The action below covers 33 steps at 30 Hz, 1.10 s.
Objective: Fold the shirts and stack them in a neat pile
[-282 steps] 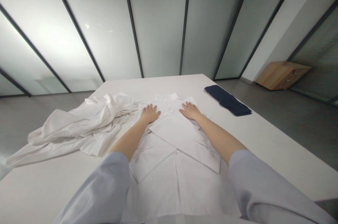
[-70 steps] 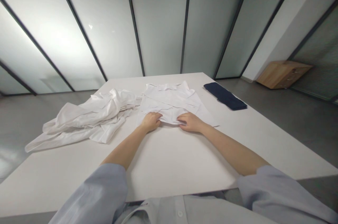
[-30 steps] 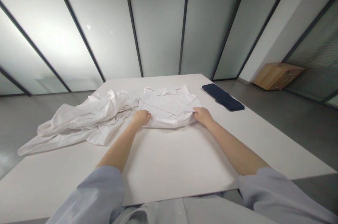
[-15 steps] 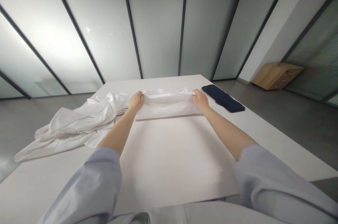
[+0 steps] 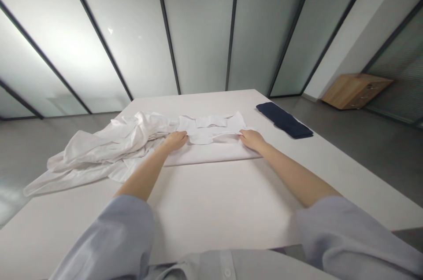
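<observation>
A folded white shirt [image 5: 211, 153] lies across the middle of the table, a collar-like band showing on its far part. My left hand [image 5: 176, 140] grips the left end of its upper layer, fingers closed on the cloth. At the opposite end, my right hand [image 5: 253, 140] pinches the same layer. Between the hands the cloth sags and is slightly raised, while the front fold rests flat on the table. Fingertips of both hands are partly hidden by the fabric.
A loose heap of white clothes [image 5: 109, 150] covers the table's left side, close to my left forearm. Folded dark navy cloth [image 5: 284, 120] lies near the right edge of the white table [image 5: 218, 209]. On the floor at the far right stands a wooden cabinet [image 5: 353, 90].
Both hands have come lower and nearer to me with the shirt's upper layer. The shirt's front edge has also moved nearer, and the collar-like band behind it now shows.
</observation>
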### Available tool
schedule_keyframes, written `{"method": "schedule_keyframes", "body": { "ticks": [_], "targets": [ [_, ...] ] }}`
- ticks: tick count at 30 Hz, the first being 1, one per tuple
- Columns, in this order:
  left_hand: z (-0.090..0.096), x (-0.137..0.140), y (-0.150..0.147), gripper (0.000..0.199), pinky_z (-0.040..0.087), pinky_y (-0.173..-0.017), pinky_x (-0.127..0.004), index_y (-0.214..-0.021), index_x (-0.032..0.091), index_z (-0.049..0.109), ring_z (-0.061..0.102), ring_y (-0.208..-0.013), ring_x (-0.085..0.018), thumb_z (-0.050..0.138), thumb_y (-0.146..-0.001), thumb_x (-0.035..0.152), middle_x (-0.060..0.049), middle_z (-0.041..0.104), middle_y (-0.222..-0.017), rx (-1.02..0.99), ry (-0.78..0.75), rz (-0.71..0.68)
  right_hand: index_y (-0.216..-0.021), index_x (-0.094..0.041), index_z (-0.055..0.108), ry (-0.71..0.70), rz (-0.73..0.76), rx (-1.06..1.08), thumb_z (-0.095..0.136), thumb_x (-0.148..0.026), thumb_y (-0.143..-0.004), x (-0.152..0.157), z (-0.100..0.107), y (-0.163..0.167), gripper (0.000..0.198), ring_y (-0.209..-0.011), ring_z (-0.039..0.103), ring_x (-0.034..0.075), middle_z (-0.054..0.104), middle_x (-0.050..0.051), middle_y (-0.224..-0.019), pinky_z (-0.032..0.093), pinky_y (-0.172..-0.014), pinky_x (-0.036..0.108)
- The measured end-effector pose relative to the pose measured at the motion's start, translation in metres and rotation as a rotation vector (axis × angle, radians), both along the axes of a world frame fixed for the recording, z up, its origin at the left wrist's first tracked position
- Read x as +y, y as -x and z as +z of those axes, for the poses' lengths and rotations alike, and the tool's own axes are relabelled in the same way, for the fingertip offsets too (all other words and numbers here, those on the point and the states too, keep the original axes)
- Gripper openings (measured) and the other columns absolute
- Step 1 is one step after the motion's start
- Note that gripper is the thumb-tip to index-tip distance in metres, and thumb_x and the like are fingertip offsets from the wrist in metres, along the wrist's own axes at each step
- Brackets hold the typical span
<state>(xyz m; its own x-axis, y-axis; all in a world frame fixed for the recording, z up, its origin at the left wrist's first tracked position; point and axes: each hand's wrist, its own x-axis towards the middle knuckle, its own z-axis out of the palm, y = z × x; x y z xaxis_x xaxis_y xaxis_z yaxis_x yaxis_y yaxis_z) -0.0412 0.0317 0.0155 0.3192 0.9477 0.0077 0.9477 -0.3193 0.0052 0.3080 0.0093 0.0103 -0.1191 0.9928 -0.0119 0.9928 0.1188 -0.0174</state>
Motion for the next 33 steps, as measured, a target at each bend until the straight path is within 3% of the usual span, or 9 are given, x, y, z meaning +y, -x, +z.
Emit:
{"method": "schedule_keyframes", "body": {
  "ticks": [3, 8, 13, 16, 19, 22, 24, 29, 33],
  "targets": [
    [0.013, -0.009, 0.015, 0.038, 0.043, -0.097, -0.034, -0.098, 0.017, 0.068, 0.062, -0.109, -0.025, 0.033, -0.093, 0.032, -0.011, 0.070, -0.111, -0.101, 0.111, -0.110, -0.110, -0.016, 0.069, 0.075, 0.102, 0.061, 0.043, -0.025, -0.090, -0.013, 0.013, -0.012, 0.034, -0.104, 0.064, 0.025, 0.070, 0.014, -0.112, 0.045, -0.086, 0.029],
    [0.043, -0.013, 0.038, 0.045, 0.044, -0.099, -0.032, -0.104, 0.021, 0.069, 0.059, -0.112, -0.025, 0.045, -0.084, 0.053, -0.005, 0.068, -0.117, -0.388, 0.250, -0.131, -0.088, -0.016, 0.074, 0.381, 0.285, 0.416, 0.052, -0.017, -0.073, -0.014, 0.047, -0.038, 0.027, -0.091, 0.067, 0.024, 0.075, 0.005, -0.098, 0.050, -0.080, 0.027],
    [0.079, 0.018, 0.040, 0.044, 0.049, -0.087, -0.032, -0.091, 0.017, 0.071, 0.064, -0.092, -0.023, 0.052, -0.078, 0.054, -0.003, 0.072, -0.094, -0.559, 0.353, -0.245, -0.077, -0.017, 0.072, 0.236, 0.123, 0.564, 0.053, -0.018, -0.070, 0.022, 0.077, -0.050, 0.020, -0.081, 0.066, 0.021, 0.073, 0.002, -0.082, 0.050, -0.071, 0.025],
    [0.093, 0.049, 0.031, 0.039, 0.050, -0.081, -0.033, -0.085, 0.015, 0.070, 0.063, -0.086, -0.024, 0.050, -0.079, 0.048, -0.004, 0.071, -0.084, -0.481, 0.226, -0.131, -0.078, -0.016, 0.070, 0.169, -0.002, 0.523, 0.052, -0.016, -0.071, 0.055, 0.088, -0.044, 0.020, -0.073, 0.065, 0.020, 0.071, 0.004, -0.078, 0.049, -0.065, 0.026],
    [0.097, 0.072, 0.014, 0.034, 0.048, -0.085, -0.037, -0.095, 0.014, 0.070, 0.062, -0.096, -0.028, 0.047, -0.083, 0.037, -0.010, 0.071, -0.096, -0.279, 0.017, 0.104, -0.090, -0.014, 0.071, 0.006, -0.085, 0.334, 0.051, -0.019, -0.078, 0.084, 0.093, -0.030, 0.024, -0.082, 0.065, 0.023, 0.071, 0.009, -0.089, 0.048, -0.070, 0.029],
    [0.086, 0.074, -0.008, 0.044, 0.040, -0.100, -0.044, -0.125, 0.015, 0.057, 0.051, -0.121, -0.032, 0.047, -0.086, 0.032, -0.016, 0.058, -0.129, -0.144, -0.306, 0.298, -0.117, -0.015, 0.064, -0.253, -0.157, 0.149, 0.051, -0.033, -0.086, 0.098, 0.089, -0.011, 0.039, -0.104, 0.059, 0.029, 0.066, 0.015, -0.116, 0.045, -0.085, 0.037],
    [0.072, 0.067, -0.022, 0.054, 0.034, -0.105, -0.046, -0.137, 0.016, 0.046, 0.041, -0.130, -0.032, 0.049, -0.086, 0.035, -0.017, 0.045, -0.143, -0.101, -0.414, 0.288, -0.131, -0.015, 0.054, -0.342, -0.152, 0.089, 0.049, -0.038, -0.088, 0.096, 0.079, 0.002, 0.049, -0.113, 0.055, 0.032, 0.059, 0.018, -0.128, 0.042, -0.092, 0.042],
    [0.023, 0.042, -0.045, 0.053, 0.034, -0.105, -0.044, -0.135, 0.019, 0.047, 0.042, -0.129, -0.030, 0.043, -0.090, 0.045, -0.013, 0.048, -0.141, -0.034, -0.264, 0.127, -0.133, -0.016, 0.052, -0.256, 0.029, 0.034, 0.044, -0.037, -0.091, 0.069, 0.037, 0.027, 0.048, -0.122, 0.049, 0.031, 0.054, 0.016, -0.136, 0.036, -0.100, 0.043],
    [-0.011, 0.025, -0.054, 0.058, 0.034, -0.105, -0.049, -0.135, 0.019, 0.048, 0.041, -0.131, -0.032, 0.032, -0.092, 0.054, -0.015, 0.048, -0.142, -0.005, -0.066, 0.138, -0.135, -0.019, 0.051, -0.081, 0.048, 0.023, 0.041, -0.045, -0.093, 0.044, 0.003, 0.036, 0.050, -0.131, 0.041, 0.032, 0.047, 0.016, -0.143, 0.030, -0.105, 0.047]
  ]
}}
